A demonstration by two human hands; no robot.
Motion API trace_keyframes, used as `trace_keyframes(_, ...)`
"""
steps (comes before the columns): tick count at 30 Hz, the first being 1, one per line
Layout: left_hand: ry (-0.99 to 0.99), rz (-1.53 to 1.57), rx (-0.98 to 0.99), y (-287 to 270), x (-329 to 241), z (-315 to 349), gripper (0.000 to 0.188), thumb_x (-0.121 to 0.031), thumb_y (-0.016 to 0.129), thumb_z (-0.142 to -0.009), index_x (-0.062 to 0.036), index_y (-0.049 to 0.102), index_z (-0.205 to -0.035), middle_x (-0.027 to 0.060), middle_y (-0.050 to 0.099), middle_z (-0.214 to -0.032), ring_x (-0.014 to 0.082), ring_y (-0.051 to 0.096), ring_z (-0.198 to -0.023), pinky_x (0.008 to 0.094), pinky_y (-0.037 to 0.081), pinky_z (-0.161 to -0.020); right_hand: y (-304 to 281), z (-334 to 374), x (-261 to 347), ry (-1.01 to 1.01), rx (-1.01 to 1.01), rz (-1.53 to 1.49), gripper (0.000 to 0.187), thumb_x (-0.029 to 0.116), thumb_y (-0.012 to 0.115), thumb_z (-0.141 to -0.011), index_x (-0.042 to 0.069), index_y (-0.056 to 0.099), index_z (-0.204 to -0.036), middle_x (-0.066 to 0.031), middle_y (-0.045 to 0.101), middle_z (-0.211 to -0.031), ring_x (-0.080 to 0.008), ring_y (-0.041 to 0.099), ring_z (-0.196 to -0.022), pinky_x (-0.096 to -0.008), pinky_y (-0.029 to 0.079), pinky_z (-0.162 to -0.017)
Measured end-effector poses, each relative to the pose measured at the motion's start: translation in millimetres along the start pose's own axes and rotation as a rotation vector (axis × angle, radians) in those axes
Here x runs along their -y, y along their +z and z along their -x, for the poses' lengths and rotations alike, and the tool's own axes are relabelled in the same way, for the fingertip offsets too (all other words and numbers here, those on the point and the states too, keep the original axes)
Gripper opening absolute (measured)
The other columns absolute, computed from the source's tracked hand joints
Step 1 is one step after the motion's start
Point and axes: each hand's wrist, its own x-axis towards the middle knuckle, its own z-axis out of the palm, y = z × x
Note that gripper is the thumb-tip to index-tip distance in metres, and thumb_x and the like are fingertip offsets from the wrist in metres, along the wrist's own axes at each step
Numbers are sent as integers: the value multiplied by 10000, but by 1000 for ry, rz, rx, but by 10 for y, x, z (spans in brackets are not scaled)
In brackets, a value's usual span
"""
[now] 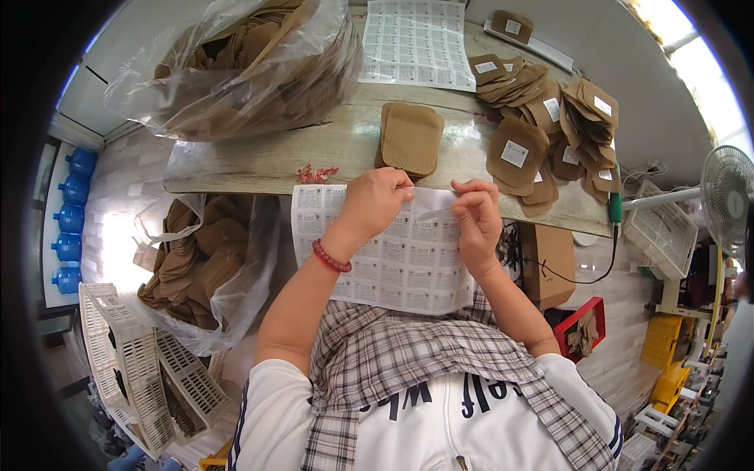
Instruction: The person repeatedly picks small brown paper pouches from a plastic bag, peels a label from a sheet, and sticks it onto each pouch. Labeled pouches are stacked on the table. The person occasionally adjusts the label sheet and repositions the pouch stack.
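Clear plastic bag (243, 90), eleven o'clock: likely keeps brown pads (255, 47) together. Your left hand (373, 202) pinches the label sheet (373, 271), clock centre, probably steadying it. Bare pad stack (412, 140), twelve, within reach. Your right hand (477, 222), fingers curled, pinches the sheet's upper right. Labelled pads (542, 118), two o'clock, sit apart.

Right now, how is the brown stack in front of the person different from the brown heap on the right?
The stack is fairly neat, but the heap is spread out and messy. The stack's top piece shows no label, while several pieces in the heap show white labels. The stack sits close to the left hand; the heap lies farther right. Both have brown, round-cornered pieces.
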Motion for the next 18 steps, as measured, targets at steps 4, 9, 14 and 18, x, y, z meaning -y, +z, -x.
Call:
trace_keyframes(4,197,-228,-103,-2,-6,67,75,-48,593,-830,10,623,-793,159,662,-1091,310,603,-1019,399,464,-868,-42,-502,-66,426,-76,-372,55,79,580,-984,26,583,-1000,-27,600,-940,-118,594,-865,-259,502,-820)
trace_keyframes(9,429,-328,-242,92,63,-42,56,-4,526,-829,15,551,-783,250,576,-1267,415,495,-1258,495,359,-1098,144,-1023,-482,583,77,-199,79,109,616,-960,31,607,-965,-9,609,-846,-75,565,-732,-237,487,-680)
trace_keyframes(14,404,-288,-216,135,139,-66,48,-2,515,-821,19,541,-786,276,584,-1251,426,503,-1256,523,346,-1120,283,-1169,-690,679,149,21,85,122,638,-942,39,630,-955,18,588,-790,-57,526,-686,-217,427,-608)
trace_keyframes(18,411,-274,-239,144,159,-79,53,0,507,-818,26,544,-790,281,593,-1233,433,518,-1235,524,362,-1106,322,-1178,-737,656,125,52,62,88,649,-917,35,625,-898,17,589,-746,-51,519,-632,-217,410,-537)
